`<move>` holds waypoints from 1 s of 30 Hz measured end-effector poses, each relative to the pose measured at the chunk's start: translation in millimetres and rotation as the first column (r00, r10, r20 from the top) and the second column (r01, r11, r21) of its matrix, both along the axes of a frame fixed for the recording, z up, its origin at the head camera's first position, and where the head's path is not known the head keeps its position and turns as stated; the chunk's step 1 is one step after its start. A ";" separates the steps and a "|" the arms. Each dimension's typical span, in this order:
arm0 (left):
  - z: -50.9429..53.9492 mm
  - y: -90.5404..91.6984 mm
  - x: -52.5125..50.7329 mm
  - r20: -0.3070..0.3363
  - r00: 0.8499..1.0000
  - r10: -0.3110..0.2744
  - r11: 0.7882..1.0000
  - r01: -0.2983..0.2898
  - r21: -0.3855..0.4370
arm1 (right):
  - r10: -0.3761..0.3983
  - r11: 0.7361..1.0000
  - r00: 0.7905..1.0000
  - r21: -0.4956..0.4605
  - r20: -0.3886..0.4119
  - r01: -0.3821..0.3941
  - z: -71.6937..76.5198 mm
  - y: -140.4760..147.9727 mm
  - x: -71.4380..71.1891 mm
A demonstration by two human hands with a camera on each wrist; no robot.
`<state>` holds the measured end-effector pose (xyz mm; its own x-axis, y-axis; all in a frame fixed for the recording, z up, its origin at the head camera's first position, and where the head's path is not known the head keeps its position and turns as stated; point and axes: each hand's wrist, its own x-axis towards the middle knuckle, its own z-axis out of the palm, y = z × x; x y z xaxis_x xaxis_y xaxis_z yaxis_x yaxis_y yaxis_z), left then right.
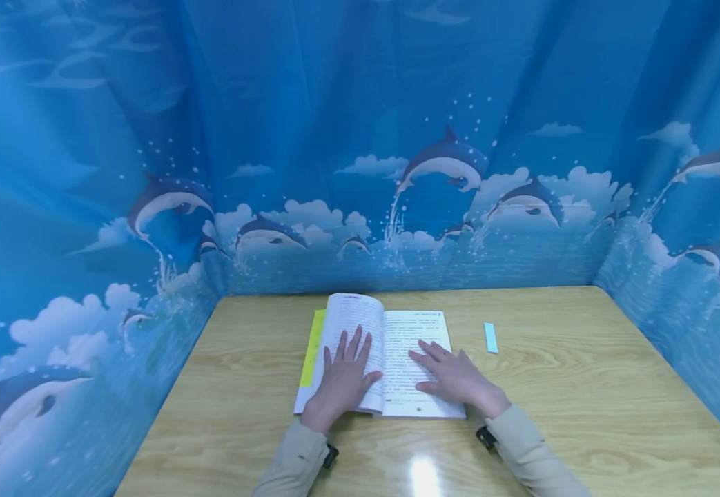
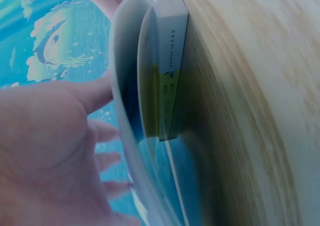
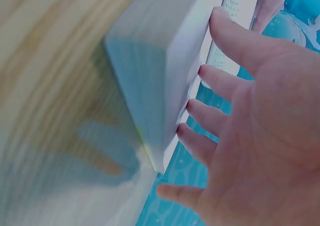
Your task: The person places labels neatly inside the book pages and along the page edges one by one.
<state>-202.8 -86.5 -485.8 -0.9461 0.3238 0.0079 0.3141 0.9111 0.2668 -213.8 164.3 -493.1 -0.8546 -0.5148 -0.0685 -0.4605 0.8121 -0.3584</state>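
Observation:
An open book lies on the table, its right page [image 1: 406,331] flat and its left pages [image 1: 350,310] bulging upward near the spine. The left hand [image 1: 342,379] rests on the left pages with fingers spread; in the left wrist view that hand [image 2: 55,146] touches the curved pages [image 2: 122,61], with the book's spine [image 2: 172,51] beside them. On the right page rests the right hand [image 1: 455,378], fingers spread. The right wrist view has this hand [image 3: 255,121] with its fingertips against the page, above the thick page block [image 3: 145,56].
A light blue strip [image 1: 491,338] lies on the wooden table [image 1: 558,373] to the right of the book. Yellow and white cover [image 1: 312,348] shows along the book's left side. A blue curtain with dolphins [image 1: 335,138] surrounds the table's back and sides.

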 end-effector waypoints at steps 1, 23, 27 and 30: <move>0.0 0.8 -0.2 0.000 1.000 -0.025 1.000 0.025 -0.006 | -0.011 1.000 1.000 0.006 0.002 0.011 -0.3 1.6 -0.3; -4.4 2.8 6.6 0.169 0.979 -0.118 0.989 0.101 0.106 | -0.058 0.997 0.998 0.056 -0.008 0.058 0.2 15.6 10.3; -4.3 3.6 8.9 0.164 0.980 -0.113 0.990 0.096 0.107 | -0.054 0.997 0.999 0.050 -0.007 0.054 1.3 16.9 12.6; -4.3 5.2 11.7 0.172 0.979 -0.107 0.991 0.091 0.099 | -0.043 0.998 0.999 0.039 -0.016 0.043 2.6 19.6 15.5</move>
